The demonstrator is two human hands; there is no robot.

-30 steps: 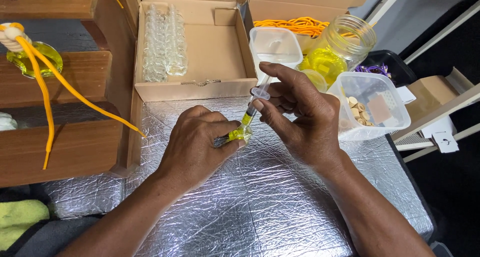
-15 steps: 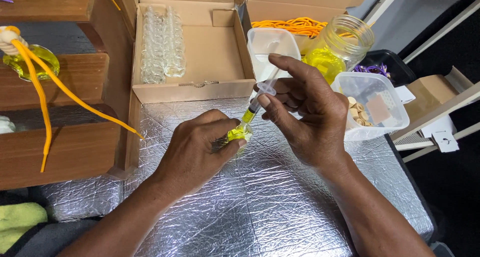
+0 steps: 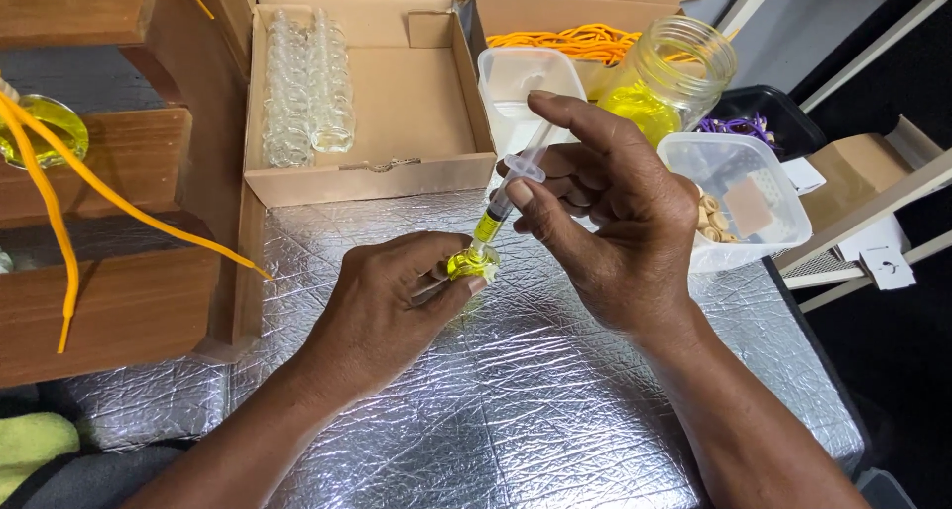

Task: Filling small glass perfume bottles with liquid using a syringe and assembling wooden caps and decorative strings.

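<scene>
Over a crinkled silver foil tabletop [image 3: 516, 410], the left hand [image 3: 392, 306] pinched a small clear glass vial of yellow liquid [image 3: 472, 264] between its fingertips. The right hand [image 3: 605, 222] gripped a clear plastic syringe [image 3: 506, 197] holding yellow liquid, fingers closed around the barrel, its tip in the vial's mouth. An open cardboard box of empty glass vials [image 3: 307, 88] sat behind.

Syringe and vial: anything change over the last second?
Little. The right hand has tilted the syringe slightly more upright, its tip at the mouth of the small vial, index finger on the plunger. The left hand keeps pinching the vial on the foil-covered table. Nothing taken up or let go; the jar and cardboard box are unmoved.
</scene>
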